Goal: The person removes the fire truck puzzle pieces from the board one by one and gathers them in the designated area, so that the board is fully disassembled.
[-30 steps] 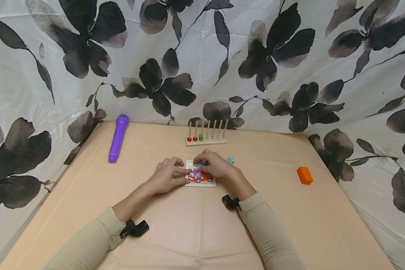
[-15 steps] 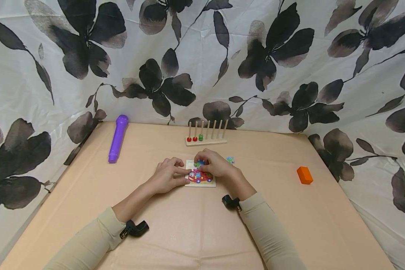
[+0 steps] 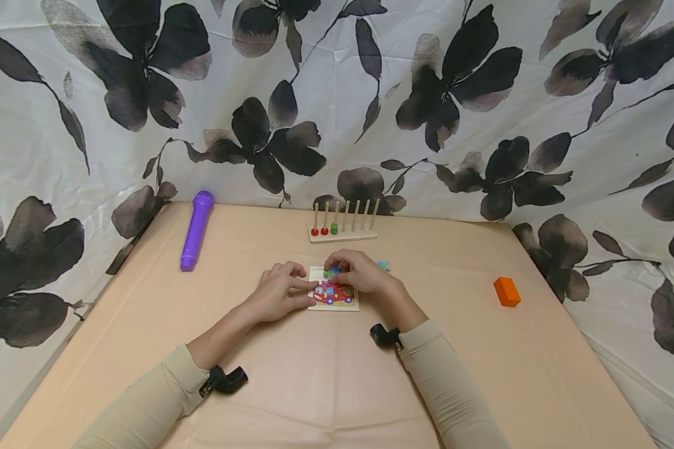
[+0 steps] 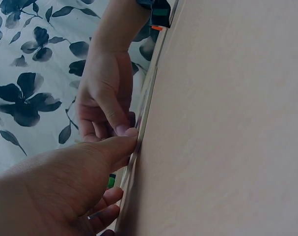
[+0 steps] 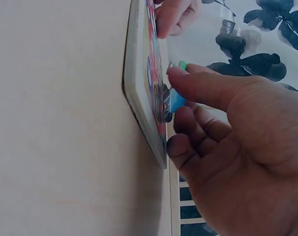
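Observation:
A small jigsaw puzzle board (image 3: 334,307) with a red car picture lies flat at the middle of the table. My left hand (image 3: 281,293) rests at its left edge, with straight index finger and thumb pressing on it. Over the board's upper part, my right hand (image 3: 359,272) pinches a blue and green puzzle piece (image 5: 176,101) between thumb and fingers. In the right wrist view, that piece stands close to the board's face; whether it touches is hard to tell. Another blue-green puzzle piece (image 3: 384,265) lies just beyond the right hand, partly hidden.
Behind the board stands a wooden peg stand (image 3: 344,236) with red and green beads on some of its pegs. A purple tube-shaped object (image 3: 196,231) lies at the back left. An orange block (image 3: 507,292) sits on the right. Floral cloth (image 3: 337,87) hangs behind the table.
My right hand has shifted and tilted slightly over the board, covering a little more of the loose piece behind it. My left hand and the board stay still.

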`<state>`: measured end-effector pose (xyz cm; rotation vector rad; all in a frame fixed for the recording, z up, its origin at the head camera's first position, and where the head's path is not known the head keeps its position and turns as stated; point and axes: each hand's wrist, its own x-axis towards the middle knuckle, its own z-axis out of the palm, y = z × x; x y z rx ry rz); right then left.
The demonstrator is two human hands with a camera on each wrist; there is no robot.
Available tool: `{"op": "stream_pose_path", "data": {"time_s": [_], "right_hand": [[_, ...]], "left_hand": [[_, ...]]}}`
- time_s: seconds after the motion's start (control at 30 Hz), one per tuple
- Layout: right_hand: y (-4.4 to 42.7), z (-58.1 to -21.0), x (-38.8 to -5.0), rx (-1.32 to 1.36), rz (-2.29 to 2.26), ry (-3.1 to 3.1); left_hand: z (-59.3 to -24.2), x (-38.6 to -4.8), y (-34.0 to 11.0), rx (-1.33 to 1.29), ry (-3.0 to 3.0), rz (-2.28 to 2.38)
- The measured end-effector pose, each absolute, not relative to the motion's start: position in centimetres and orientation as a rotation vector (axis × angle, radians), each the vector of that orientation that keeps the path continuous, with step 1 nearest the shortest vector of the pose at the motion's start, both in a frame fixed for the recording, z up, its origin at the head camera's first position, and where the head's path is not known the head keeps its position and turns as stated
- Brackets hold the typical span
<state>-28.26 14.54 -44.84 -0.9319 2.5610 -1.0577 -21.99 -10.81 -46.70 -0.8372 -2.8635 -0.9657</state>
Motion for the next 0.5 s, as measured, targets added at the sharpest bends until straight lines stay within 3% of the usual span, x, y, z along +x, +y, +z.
{"op": "stream_pose_path", "data": {"time_s": [0.5], "right_hand": [[15.04, -44.83, -28.55, -0.939, -1.103, 2.536]], "left_hand": [[-46.50, -21.82, -10.79, -0.846, -2.854, -0.975]]}}
